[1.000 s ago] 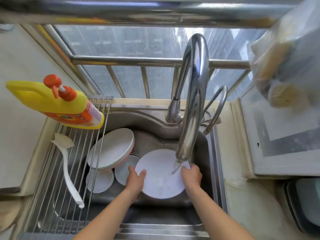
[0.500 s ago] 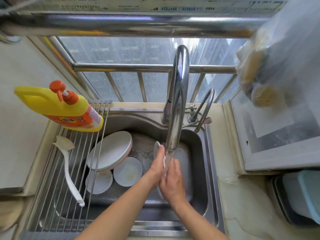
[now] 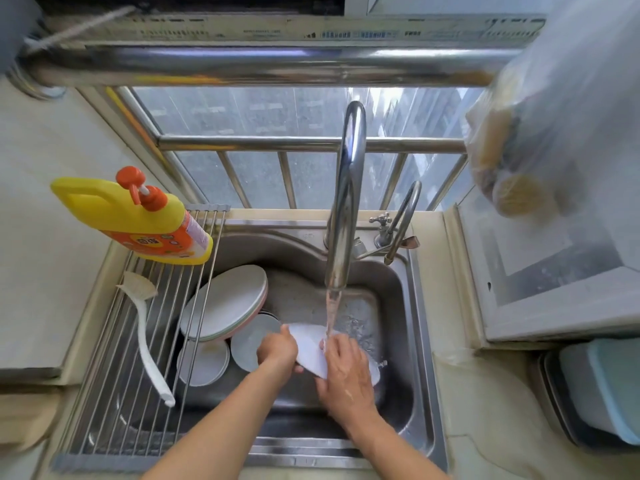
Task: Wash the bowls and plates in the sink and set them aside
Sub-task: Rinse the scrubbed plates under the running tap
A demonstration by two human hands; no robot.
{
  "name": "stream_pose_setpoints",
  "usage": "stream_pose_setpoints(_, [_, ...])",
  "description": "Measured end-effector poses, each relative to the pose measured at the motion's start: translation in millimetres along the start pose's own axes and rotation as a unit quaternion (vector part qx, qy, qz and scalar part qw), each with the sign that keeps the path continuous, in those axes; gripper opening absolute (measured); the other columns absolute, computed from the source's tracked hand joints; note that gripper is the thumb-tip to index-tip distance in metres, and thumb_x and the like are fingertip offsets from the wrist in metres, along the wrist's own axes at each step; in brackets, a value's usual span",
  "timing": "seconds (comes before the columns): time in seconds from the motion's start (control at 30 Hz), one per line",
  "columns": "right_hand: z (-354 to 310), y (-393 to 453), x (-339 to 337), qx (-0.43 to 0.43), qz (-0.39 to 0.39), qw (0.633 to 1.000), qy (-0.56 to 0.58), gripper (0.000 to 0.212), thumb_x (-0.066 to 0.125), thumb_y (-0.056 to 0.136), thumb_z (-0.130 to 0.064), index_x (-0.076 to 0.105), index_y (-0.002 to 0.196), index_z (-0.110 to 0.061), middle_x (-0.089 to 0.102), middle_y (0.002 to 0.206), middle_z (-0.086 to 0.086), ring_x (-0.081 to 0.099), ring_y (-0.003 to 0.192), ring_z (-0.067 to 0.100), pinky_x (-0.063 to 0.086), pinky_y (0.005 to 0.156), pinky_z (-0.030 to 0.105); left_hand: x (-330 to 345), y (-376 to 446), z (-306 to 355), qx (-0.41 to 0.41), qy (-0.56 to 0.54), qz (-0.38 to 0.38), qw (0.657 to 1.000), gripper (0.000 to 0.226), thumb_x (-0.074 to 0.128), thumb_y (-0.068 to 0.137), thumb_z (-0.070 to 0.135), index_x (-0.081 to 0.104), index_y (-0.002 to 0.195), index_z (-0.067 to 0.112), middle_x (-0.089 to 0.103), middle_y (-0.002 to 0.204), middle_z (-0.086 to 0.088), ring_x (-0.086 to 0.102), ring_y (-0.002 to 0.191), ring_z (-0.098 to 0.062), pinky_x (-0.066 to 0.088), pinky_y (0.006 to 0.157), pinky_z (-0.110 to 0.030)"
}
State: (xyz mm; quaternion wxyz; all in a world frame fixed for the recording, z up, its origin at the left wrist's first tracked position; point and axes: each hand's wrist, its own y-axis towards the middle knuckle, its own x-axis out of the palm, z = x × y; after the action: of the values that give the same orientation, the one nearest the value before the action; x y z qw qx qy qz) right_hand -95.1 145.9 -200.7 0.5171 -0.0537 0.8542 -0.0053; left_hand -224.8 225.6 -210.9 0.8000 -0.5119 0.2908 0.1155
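Note:
A white plate [image 3: 309,346] is tilted under the running water inside the steel sink [image 3: 412,306]. My left hand [image 3: 277,348] grips its left rim. My right hand [image 3: 344,367] lies flat on the plate's face, fingers spread, covering its right part. The tall faucet [image 3: 346,209] pours a stream onto the plate's upper edge. At the sink's left, a stack of large plates [image 3: 224,303] leans on the wall, with two small dishes [image 3: 252,341] [image 3: 204,362] below it.
A roll-up wire rack [image 3: 114,393] covers the sink's left side and carries a yellow soap bottle [image 3: 138,220] and a white dish brush [image 3: 147,341]. A second small tap [image 3: 401,220] stands at the right. A blue tub [image 3: 602,386] sits on the right counter. A bag hangs upper right.
The plate went from flat, to edge-on, to tilted under the stream. My right hand moved from its rim onto its face. The head camera has pulled back.

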Motion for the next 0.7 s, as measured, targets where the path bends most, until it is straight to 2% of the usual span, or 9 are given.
stream_pose_setpoints(0.07, [4, -1, -1, -0.004, 0.006, 1.0, -0.018, 0.036, 0.043, 0.075, -0.018, 0.063, 0.105, -0.017, 0.055, 0.098, 0.003, 0.053, 0.088, 0.026, 0.046, 0.074, 0.036, 0, 4, -14, -0.009, -0.019, -0.017, 1.0, 0.06, 0.034, 0.106, 0.048, 0.065, 0.106, -0.003, 0.07, 0.087, -0.018, 0.065, 0.06, -0.028, 0.051, 0.057, -0.029])
stream_pose_setpoints(0.17, [7, -3, -7, -0.021, -0.006, 1.0, -0.021, 0.037, 0.04, 0.069, -0.01, 0.061, 0.098, -0.019, 0.053, 0.093, 0.0, 0.048, 0.084, 0.023, 0.031, 0.074, 0.03, 7, 18, -27, 0.016, -0.043, -0.058, 0.997, 0.054, 0.039, 0.102, 0.045, 0.064, 0.107, -0.003, 0.071, 0.096, -0.018, 0.07, 0.086, -0.034, 0.057, 0.079, -0.037])
stream_pose_setpoints(0.23, [8, -6, -13, -0.04, -0.025, 0.999, -0.022, 0.039, 0.052, 0.06, -0.002, 0.055, 0.095, -0.021, 0.05, 0.091, -0.001, 0.048, 0.081, 0.022, 0.027, 0.071, 0.03, 10, 25, -30, 0.034, -0.066, -0.128, 0.989, 0.055, 0.048, 0.091, 0.041, 0.062, 0.121, -0.003, 0.071, 0.106, -0.015, 0.07, 0.099, -0.035, 0.058, 0.092, -0.047])
stream_pose_setpoints(0.33, [9, -15, -19, -0.059, -0.043, 0.997, -0.038, 0.054, 0.061, 0.05, 0.006, 0.055, 0.097, -0.021, 0.048, 0.092, -0.002, 0.047, 0.081, 0.021, 0.028, 0.07, 0.03, 5, 6, -20, 0.125, 0.094, -0.129, 0.979, 0.057, 0.039, 0.098, 0.039, 0.041, 0.147, 0.01, 0.047, 0.143, -0.022, 0.05, 0.129, -0.039, 0.042, 0.108, -0.04])
stream_pose_setpoints(0.4, [12, -18, -21, -0.078, -0.032, 0.995, -0.054, 0.056, 0.059, 0.051, 0.007, 0.059, 0.102, -0.018, 0.047, 0.093, -0.001, 0.044, 0.083, 0.02, 0.028, 0.072, 0.03, -3, -16, -12, 0.247, 0.247, -0.123, 0.929, 0.054, 0.025, 0.099, 0.05, 0.048, 0.145, 0.033, 0.032, 0.159, -0.008, 0.026, 0.148, -0.032, 0.025, 0.118, -0.04])
stream_pose_setpoints(0.47, [17, -20, -23, -0.094, -0.024, 0.993, -0.074, 0.062, 0.058, 0.054, 0.007, 0.062, 0.111, -0.014, 0.048, 0.094, -0.001, 0.041, 0.084, 0.019, 0.029, 0.076, 0.03, -5, -29, -7, 0.308, 0.298, -0.178, 0.886, 0.049, 0.026, 0.105, 0.048, 0.063, 0.134, 0.032, 0.04, 0.157, -0.006, 0.031, 0.147, -0.027, 0.026, 0.118, -0.038])
stream_pose_setpoints(0.53, [22, -20, -23, -0.097, -0.006, 0.991, -0.093, 0.061, 0.051, 0.06, 0.005, 0.063, 0.117, -0.012, 0.049, 0.095, 0.0, 0.041, 0.086, 0.019, 0.032, 0.08, 0.031, -3, -32, -8, 0.351, 0.312, -0.229, 0.853, 0.044, 0.028, 0.109, 0.033, 0.063, 0.133, 0.02, 0.051, 0.149, -0.011, 0.044, 0.138, -0.029, 0.034, 0.112, -0.038])
stream_pose_setpoints(0.6, [23, -20, -23, -0.088, 0.012, 0.991, -0.099, 0.052, 0.045, 0.068, 0.003, 0.064, 0.114, -0.013, 0.05, 0.095, 0.001, 0.043, 0.086, 0.019, 0.035, 0.081, 0.031, -6, -33, -13, 0.408, 0.261, -0.241, 0.841, 0.041, 0.029, 0.109, 0.031, 0.062, 0.131, 0.021, 0.059, 0.141, -0.007, 0.05, 0.133, -0.025, 0.036, 0.11, -0.041])
stream_pose_setpoints(0.7, [14, -17, -26, -0.083, 0.017, 0.991, -0.099, 0.051, 0.044, 0.071, 0.005, 0.062, 0.115, -0.014, 0.05, 0.095, 0.002, 0.045, 0.086, 0.02, 0.04, 0.081, 0.031, -9, -22, -20, 0.446, 0.242, -0.214, 0.835, 0.042, 0.028, 0.107, 0.04, 0.058, 0.136, 0.034, 0.057, 0.142, 0.014, 0.046, 0.135, -0.005, 0.026, 0.119, -0.039])
